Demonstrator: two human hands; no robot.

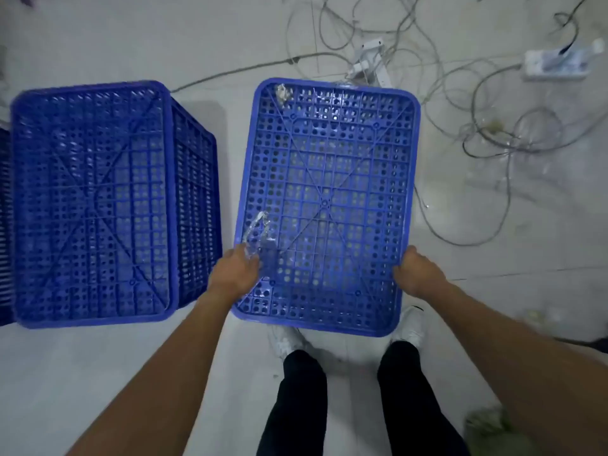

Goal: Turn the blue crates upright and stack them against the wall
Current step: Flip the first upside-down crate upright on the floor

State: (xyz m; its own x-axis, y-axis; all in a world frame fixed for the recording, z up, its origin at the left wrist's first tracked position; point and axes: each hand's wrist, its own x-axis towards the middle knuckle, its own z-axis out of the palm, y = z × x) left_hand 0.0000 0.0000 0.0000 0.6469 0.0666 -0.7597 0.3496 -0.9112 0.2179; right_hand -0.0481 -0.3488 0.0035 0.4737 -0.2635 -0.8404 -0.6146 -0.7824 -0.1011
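Two blue perforated plastic crates lie bottom-up on the pale floor. The right crate [325, 205] is straight in front of my feet, its ribbed underside facing me, with scraps of clear tape stuck on it. My left hand [235, 273] grips its near left edge and my right hand [418, 273] grips its near right edge. The left crate [95, 205] stands apart to the left, also bottom-up, untouched. A sliver of another blue crate [4, 225] shows at the far left edge.
Tangled grey cables [477, 133] sprawl over the floor behind and right of the held crate, with a white power strip [556, 65] at the top right. My white shoes [286, 340] stand just under the crate's near edge. A greenish scrap [487, 426] lies at the lower right.
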